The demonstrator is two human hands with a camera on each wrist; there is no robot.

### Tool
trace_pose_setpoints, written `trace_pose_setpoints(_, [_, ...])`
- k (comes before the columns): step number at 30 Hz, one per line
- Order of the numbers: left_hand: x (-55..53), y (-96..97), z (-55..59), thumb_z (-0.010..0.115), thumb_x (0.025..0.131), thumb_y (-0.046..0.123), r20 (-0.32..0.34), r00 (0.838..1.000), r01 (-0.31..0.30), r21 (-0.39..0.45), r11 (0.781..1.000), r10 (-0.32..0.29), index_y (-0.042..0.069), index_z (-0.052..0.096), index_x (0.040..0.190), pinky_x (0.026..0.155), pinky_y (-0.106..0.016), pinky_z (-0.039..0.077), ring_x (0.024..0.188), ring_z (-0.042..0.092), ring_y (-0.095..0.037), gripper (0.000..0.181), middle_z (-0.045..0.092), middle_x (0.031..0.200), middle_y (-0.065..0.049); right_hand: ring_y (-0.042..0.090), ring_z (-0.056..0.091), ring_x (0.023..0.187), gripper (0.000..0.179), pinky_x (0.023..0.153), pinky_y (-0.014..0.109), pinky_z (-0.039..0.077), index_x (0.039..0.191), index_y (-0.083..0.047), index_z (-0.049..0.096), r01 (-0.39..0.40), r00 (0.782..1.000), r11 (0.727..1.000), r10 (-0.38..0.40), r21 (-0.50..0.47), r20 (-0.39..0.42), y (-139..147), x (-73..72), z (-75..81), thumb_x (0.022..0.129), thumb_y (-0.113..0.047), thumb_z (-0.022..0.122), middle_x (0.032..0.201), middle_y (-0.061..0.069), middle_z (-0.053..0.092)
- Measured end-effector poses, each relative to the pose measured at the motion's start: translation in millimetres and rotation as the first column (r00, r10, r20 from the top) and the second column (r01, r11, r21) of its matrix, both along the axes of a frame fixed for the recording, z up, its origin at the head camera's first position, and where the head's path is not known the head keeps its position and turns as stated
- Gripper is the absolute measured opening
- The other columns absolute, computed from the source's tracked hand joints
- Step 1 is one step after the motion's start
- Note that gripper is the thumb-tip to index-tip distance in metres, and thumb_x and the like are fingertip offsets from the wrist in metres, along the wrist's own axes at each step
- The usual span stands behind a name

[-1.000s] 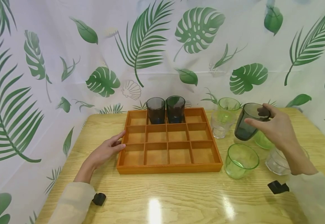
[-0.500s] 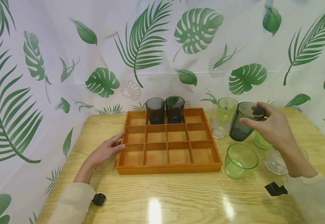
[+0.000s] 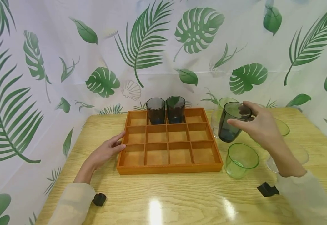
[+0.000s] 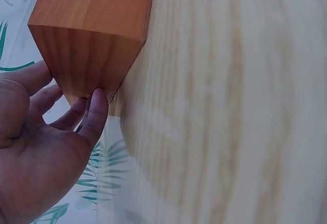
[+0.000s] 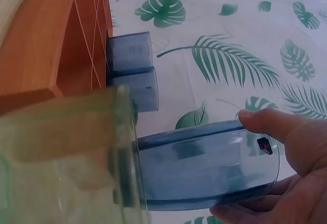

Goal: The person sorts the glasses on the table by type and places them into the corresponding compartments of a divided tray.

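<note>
My right hand (image 3: 260,125) pinches a dark grey glass (image 3: 232,123) near its rim, thumb on one side and fingers on the other. The glass tilts a little, to the right of the wooden divided tray (image 3: 170,169). In the right wrist view the same grey glass (image 5: 204,165) shows bluish, partly behind a green glass. Two more dark glasses (image 3: 156,111) stand side by side in the tray's back row, in its middle two compartments. My left hand (image 3: 107,153) rests against the tray's left side, fingertips touching its wall (image 4: 87,55).
A green glass (image 3: 240,161) stands just right of the tray's front corner. Behind the held glass are a clear glass (image 3: 215,125) and another green glass (image 3: 222,104). More green and clear glasses (image 3: 295,153) lie partly hidden by my right forearm. A leaf-print cloth (image 3: 152,47) backs the table.
My right hand has carried the dark grey glass leftward, closer to the tray's right side. My left hand stays at the tray's left wall.
</note>
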State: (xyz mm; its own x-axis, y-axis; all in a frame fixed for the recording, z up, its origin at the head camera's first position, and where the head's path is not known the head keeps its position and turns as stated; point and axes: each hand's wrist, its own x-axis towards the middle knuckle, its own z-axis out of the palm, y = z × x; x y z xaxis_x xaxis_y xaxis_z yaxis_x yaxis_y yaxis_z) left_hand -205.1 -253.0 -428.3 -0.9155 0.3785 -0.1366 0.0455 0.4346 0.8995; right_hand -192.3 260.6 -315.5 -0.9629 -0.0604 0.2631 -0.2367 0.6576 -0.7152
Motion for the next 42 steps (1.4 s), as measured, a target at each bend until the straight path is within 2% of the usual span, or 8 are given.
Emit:
trace_pose_setpoints(6, [-1.6, 0.0, -0.2, 0.054, 0.110, 0.026, -0.001, 1.000, 0.006, 0.004, 1.000, -0.006, 0.014, 0.018, 0.167, 0.120, -0.058, 0.024, 0.154, 0.017, -0.043, 0.069, 0.013, 0.172, -0.015, 0.032, 0.056, 0.117, 0.088, 0.079, 0.006, 0.040, 0.157, 0.006, 0.036, -0.033, 0.999, 0.999, 0.033, -0.006, 0.021, -15, 1.1, 1.5, 0.092, -0.032, 0.082, 0.136, 0.024, 0.057])
trace_pose_setpoints(11, [-2.7, -0.2, -0.5, 0.053, 0.110, 0.024, 0.006, 1.000, 0.007, 0.012, 1.000, -0.007, 0.015, 0.018, 0.167, 0.121, -0.057, 0.023, 0.154, 0.016, -0.043, 0.068, 0.012, 0.172, -0.013, 0.040, 0.057, 0.122, 0.092, 0.080, 0.006, 0.041, 0.159, 0.002, 0.035, -0.048, 0.997, 0.999, 0.049, -0.026, 0.055, -28, 4.6, 2.6, 0.091, -0.036, 0.082, 0.138, 0.022, 0.057])
trace_pose_setpoints(20, [-2.7, -2.1, -1.6, 0.054, 0.110, 0.029, 0.002, 1.000, 0.011, 0.006, 1.000, -0.011, 0.016, 0.017, 0.167, 0.121, -0.058, 0.023, 0.154, 0.016, -0.043, 0.070, 0.011, 0.172, -0.013, 0.036, 0.059, 0.120, 0.095, 0.080, 0.012, 0.046, 0.160, 0.000, 0.035, -0.090, 0.993, 0.995, 0.092, -0.029, 0.074, -56, 4.8, 1.6, 0.089, -0.039, 0.084, 0.140, 0.021, 0.057])
trace_pose_setpoints(23, [-2.2, -2.0, -1.6, 0.054, 0.110, 0.029, -0.001, 1.000, 0.012, 0.011, 1.000, -0.012, 0.015, 0.018, 0.167, 0.121, -0.058, 0.023, 0.154, 0.016, -0.043, 0.070, 0.012, 0.172, -0.014, 0.029, 0.063, 0.094, 0.097, 0.067, 0.021, 0.047, 0.161, -0.004, 0.035, -0.085, 0.992, 0.996, 0.085, -0.007, 0.091, -65, 6.2, 3.0, 0.087, -0.043, 0.084, 0.141, 0.020, 0.056])
trace_pose_setpoints(28, [-1.1, -0.9, -0.7, 0.054, 0.110, 0.028, -0.010, 1.000, 0.024, 0.018, 1.000, -0.024, 0.015, 0.018, 0.167, 0.120, -0.059, 0.024, 0.154, 0.016, -0.043, 0.069, 0.012, 0.172, -0.014, 0.017, 0.043, 0.058, 0.097, 0.053, 0.031, 0.040, 0.162, -0.008, 0.036, -0.088, 0.991, 0.996, 0.088, -0.002, 0.101, -74, 8.4, 3.8, 0.086, -0.044, 0.085, 0.144, 0.020, 0.055])
trace_pose_setpoints(33, [-1.6, 0.1, -0.4, 0.054, 0.110, 0.028, -0.010, 1.000, 0.024, 0.017, 1.000, -0.024, 0.015, 0.018, 0.167, 0.121, -0.058, 0.024, 0.154, 0.016, -0.043, 0.069, 0.012, 0.172, -0.014, 0.020, 0.048, 0.067, 0.097, 0.060, 0.031, 0.044, 0.161, -0.005, 0.035, -0.098, 0.991, 0.995, 0.098, 0.000, 0.096, -76, 8.9, 3.7, 0.087, -0.043, 0.084, 0.155, 0.021, 0.046])
trace_pose_setpoints(39, [-1.8, -0.6, -0.2, 0.054, 0.110, 0.028, 0.001, 1.000, 0.016, 0.012, 1.000, -0.016, 0.015, 0.018, 0.167, 0.121, -0.058, 0.023, 0.154, 0.016, -0.042, 0.069, 0.012, 0.172, -0.013, 0.019, 0.047, 0.057, 0.098, 0.067, 0.037, 0.046, 0.161, -0.004, 0.034, -0.088, 0.989, 0.995, 0.082, 0.042, 0.126, -75, 4.0, 6.9, 0.087, -0.046, 0.083, 0.156, 0.024, 0.044])
trace_pose_setpoints(42, [-1.9, -1.2, -0.6, 0.055, 0.109, 0.029, 0.010, 1.000, 0.006, 0.007, 1.000, -0.007, 0.017, 0.018, 0.167, 0.121, -0.057, 0.023, 0.155, 0.017, -0.041, 0.070, 0.012, 0.172, -0.011, 0.025, 0.060, 0.072, 0.098, 0.076, 0.041, 0.049, 0.161, -0.003, 0.035, -0.085, 0.988, 0.995, 0.077, 0.053, 0.134, -74, -0.1, 9.0, 0.087, -0.046, 0.083, 0.151, 0.025, 0.049])
